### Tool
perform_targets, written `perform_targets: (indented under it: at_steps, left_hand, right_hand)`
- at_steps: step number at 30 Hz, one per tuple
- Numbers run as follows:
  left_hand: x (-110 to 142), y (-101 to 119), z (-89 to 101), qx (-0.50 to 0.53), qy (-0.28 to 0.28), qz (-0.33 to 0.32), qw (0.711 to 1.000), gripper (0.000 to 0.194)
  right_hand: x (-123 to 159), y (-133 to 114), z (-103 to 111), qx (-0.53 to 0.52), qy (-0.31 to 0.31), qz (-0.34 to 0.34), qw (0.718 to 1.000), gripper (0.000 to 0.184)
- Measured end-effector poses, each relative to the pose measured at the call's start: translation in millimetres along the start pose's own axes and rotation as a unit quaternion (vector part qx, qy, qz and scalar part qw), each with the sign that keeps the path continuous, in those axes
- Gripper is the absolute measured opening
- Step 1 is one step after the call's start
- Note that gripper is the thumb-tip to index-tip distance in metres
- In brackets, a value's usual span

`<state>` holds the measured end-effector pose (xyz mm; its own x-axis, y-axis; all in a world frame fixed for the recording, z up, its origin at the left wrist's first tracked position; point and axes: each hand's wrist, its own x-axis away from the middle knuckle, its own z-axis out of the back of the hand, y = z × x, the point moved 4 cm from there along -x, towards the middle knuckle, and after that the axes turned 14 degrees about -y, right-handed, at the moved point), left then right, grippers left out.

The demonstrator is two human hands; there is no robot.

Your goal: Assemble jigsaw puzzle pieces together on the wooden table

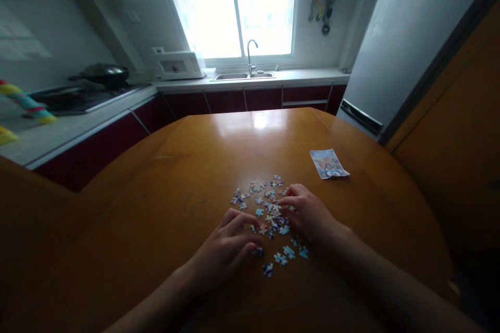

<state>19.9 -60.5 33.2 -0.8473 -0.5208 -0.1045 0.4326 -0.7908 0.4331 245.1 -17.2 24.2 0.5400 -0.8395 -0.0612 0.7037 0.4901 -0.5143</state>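
Many small jigsaw puzzle pieces (274, 212) lie loosely spread on the wooden table (175, 203) in front of me. At the left edge of the spread is my left hand (230, 242), its fingers apart and reaching over the nearest pieces. My right hand (307, 210) rests at the right side of the pieces, fingers bent and slightly spread, tips touching or just above them. I see no piece held in either hand. A few light-blue pieces (289, 252) and a dark blue one (267, 269) lie nearer to me, between my forearms.
A creased printed picture sheet (329, 164) lies on the table to the right. Beyond the table run a counter with a sink (242, 76), a microwave (177, 65) and a stove with a pan (103, 74). A refrigerator (406, 36) stands at the right.
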Motion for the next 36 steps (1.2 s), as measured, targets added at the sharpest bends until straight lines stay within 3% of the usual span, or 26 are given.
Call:
perform_targets:
  at_steps: [4,16,23,31,36]
  left_hand:
    - [-1,1,0.8,-0.001,0.007,-0.002,1.000,0.022]
    - [-2,4,3.3,0.003,0.014,-0.014,1.000,0.021]
    - [-1,4,3.5,0.005,0.003,-0.007,1.000,0.022]
    - [-1,1,0.5,0.001,0.003,-0.005,1.000,0.022]
    - [-1,4,3.7,0.000,0.015,-0.008,1.000,0.021]
  right_hand:
    - [-6,-3,-15,0.010,-0.001,0.023,1.000,0.022]
    - [-8,14,1,0.047,0.041,-0.056,0.996,0.022]
    - [-12,5,-8,0.028,0.025,0.011,0.999,0.014]
    - [-14,9,-2,0.011,0.072,-0.013,0.997,0.011]
    - [-12,3,-4,0.070,0.033,0.001,0.997,0.020]
